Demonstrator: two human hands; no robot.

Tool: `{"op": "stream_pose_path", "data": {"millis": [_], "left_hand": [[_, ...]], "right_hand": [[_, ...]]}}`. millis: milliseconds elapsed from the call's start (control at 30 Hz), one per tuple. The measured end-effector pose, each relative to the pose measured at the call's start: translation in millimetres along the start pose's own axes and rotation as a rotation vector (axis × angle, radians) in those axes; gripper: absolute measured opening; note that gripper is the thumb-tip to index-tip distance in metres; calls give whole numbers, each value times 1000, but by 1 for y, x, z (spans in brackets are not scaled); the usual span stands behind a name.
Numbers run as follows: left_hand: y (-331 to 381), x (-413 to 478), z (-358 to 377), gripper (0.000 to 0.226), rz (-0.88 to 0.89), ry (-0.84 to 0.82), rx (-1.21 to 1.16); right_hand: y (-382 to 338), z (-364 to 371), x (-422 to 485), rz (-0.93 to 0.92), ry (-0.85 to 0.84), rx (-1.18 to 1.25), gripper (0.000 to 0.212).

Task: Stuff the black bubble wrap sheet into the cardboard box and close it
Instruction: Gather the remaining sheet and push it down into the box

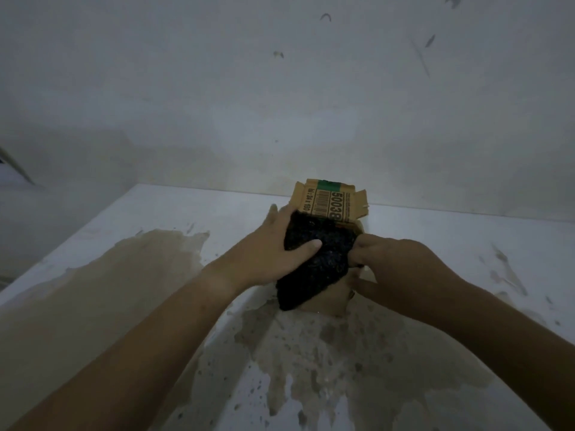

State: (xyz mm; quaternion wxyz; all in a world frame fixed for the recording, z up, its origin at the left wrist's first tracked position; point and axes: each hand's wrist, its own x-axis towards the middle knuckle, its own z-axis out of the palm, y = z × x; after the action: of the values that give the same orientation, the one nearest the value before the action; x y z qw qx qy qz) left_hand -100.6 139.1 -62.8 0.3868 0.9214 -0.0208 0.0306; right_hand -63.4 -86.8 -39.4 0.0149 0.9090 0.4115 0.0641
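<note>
brown cardboard box flap (329, 199) | large black digits "50038" beside a barcode | small print near left edge reads roughly "24 x 180", blurred

The cardboard box (329, 301) is standing on the table (124, 306), near the far edge and a little right of the middle. Behind it the wall (280, 104) is rising from that far edge. The lid flap (330, 199) is standing open at the far side of the box, leaning toward the wall. The bubble wrap sheet (314, 262) is sitting bunched on the box's opening, its near part hanging over the near side. The left hand (273, 253) is lying on the left side of the bundle, thumb on top. The right hand (401, 269) is touching its right side, above the right wall of the box.
</note>
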Motion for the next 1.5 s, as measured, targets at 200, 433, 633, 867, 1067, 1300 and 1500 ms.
{"op": "stream_pose_path", "data": {"millis": [200,433,633,867,1067,1300,1500], "left_hand": [[-28,-54,33,102,-64,217,-70],[-42,-51,41,35,-25,234,-25],[-18,-50,9,16,86,485,-79],[6,-40,10,7,225,546,-5],[-1,-34,15,31,161,229,245],[4,-9,-6,20,-65,96,181],[6,9,4,101,-633,-55,-487]], "right_hand": [[5,14,-14,36,198,140,30],[-7,14,-13,-63,363,200,19],[-13,13,-10,-45,319,255,13],[-18,20,-5,-30,205,200,26],[-20,19,2,27,100,202,28],[-14,21,-5,-3,136,350,24],[-15,26,-4,10,246,461,38]]}}
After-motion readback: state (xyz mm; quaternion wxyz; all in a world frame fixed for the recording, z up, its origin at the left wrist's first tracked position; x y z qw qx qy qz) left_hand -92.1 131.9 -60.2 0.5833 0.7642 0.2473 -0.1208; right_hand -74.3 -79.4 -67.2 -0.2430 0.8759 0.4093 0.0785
